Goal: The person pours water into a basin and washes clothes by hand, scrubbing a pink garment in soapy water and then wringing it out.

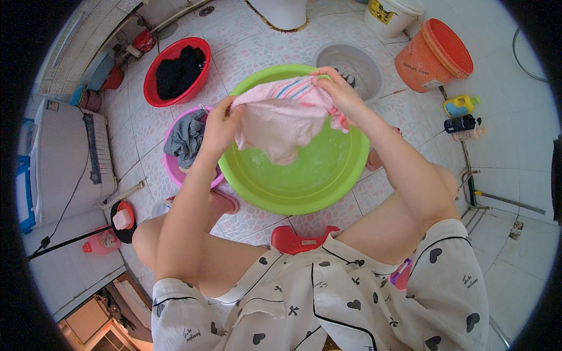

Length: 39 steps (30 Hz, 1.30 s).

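Observation:
A pink towel-like cloth (281,118) with blue and red stripes is stretched between my two hands. It hangs over a large lime-green plastic basin (298,204) that holds water. My left hand (221,125) grips the cloth's left end, the thumb over the fabric. At the other end, my right hand (336,90) pinches its upper edge between thumb and fingers, above the basin's far right rim. The cloth's lower part sags near the water; whether it touches is unclear.
Around the green basin stand a pink basin (169,169) with grey cloth, a red basin (147,90) with black cloth and a grey basin (373,66). An orange bucket (415,66), a white bucket (386,19) and bottles (459,124) are at the right. A washing machine (66,153) stands left.

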Each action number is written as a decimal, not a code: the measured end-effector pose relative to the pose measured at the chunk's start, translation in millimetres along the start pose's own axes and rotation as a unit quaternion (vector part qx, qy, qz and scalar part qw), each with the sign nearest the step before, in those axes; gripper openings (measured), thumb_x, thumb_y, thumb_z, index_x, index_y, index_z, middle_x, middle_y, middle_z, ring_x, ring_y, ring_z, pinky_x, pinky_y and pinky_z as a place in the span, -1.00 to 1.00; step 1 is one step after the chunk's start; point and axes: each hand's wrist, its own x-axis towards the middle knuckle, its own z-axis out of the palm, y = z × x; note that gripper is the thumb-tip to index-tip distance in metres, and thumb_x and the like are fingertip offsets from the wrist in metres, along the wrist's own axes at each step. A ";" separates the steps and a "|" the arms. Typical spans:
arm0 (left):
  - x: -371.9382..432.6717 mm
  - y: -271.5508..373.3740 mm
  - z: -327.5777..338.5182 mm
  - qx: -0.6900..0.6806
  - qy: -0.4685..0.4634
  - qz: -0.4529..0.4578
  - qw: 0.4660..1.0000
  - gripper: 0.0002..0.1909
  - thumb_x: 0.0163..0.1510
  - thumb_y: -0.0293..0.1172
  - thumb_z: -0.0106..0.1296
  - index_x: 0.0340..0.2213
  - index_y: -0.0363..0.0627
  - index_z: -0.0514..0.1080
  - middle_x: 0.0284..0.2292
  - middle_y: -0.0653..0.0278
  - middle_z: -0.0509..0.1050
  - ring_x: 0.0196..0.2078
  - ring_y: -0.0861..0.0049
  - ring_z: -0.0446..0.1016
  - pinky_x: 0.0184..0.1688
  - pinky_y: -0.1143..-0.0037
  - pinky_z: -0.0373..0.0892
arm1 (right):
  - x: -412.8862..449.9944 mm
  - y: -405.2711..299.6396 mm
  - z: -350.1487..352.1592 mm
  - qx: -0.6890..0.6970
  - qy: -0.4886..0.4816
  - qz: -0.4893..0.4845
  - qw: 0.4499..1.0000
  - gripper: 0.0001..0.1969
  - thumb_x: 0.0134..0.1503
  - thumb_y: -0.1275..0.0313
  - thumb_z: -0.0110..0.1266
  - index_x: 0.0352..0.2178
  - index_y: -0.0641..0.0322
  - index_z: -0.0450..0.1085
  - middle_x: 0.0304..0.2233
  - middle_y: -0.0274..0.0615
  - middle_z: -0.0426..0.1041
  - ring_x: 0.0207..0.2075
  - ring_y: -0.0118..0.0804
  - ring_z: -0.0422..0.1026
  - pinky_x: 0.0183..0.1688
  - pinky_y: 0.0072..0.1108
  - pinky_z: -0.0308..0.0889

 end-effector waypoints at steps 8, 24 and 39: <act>0.4 14.4 -0.7 -0.311 -0.046 -0.108 0.943 -0.73 -0.06 -0.34 -0.15 -0.31 -0.25 0.28 -0.42 0.32 0.38 -0.38 0.62 0.32 -0.38 0.61 0.25 | -18.5 0.1 11.0 -0.479 -0.051 -0.276 0.832 -0.59 -0.15 0.09 0.00 -0.29 0.05 0.22 -0.34 -0.16 0.27 -0.36 -0.27 0.32 -0.43 -0.46 0.24; -0.5 -5.8 11.3 0.112 -0.047 0.178 0.977 -0.48 -0.33 -0.41 0.15 -0.27 -0.19 0.20 -0.33 0.24 0.30 -0.24 0.47 0.26 -0.17 0.51 0.18 | -14.1 -20.4 20.8 0.119 -0.185 0.012 0.976 -0.62 0.05 0.16 -0.20 -0.30 0.28 0.29 -0.36 -0.32 0.33 -0.40 -0.54 0.30 -0.34 -0.68 0.23; 2.6 14.3 12.7 -0.238 -0.047 -0.033 0.970 -0.66 0.06 -0.19 -0.27 -0.33 -0.25 0.29 -0.50 0.49 0.29 -0.43 0.74 0.19 -0.37 0.67 0.15 | -5.5 7.1 8.5 -0.381 -0.182 -0.134 0.897 -0.45 -0.43 0.29 0.17 -0.31 0.32 0.28 -0.36 -0.07 0.37 -0.34 -0.23 0.35 -0.34 -0.51 0.25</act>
